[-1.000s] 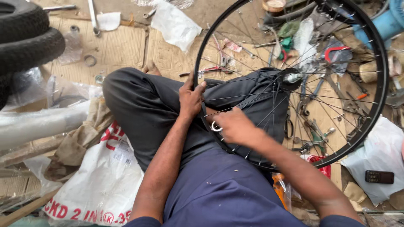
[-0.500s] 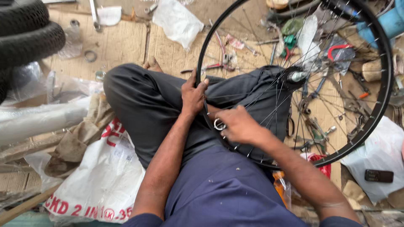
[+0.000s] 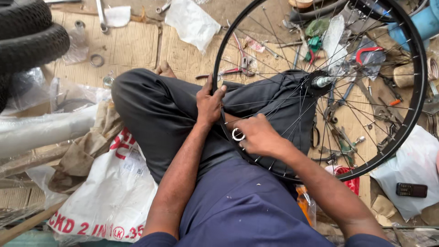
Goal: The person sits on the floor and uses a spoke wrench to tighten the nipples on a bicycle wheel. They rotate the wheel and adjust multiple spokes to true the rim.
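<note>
both hands' fingers (image 3: 218,93) on black wheel rim (image 3: 418,98)

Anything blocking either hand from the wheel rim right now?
Nothing visible does. The left hand already grips the black rim, and the right hand holds a small round silver tool right against the rim's lower edge.

Black tyres (image 3: 27,36), white plastic sack (image 3: 109,192), scattered pliers (image 3: 228,72), dark phone (image 3: 411,190).
</note>
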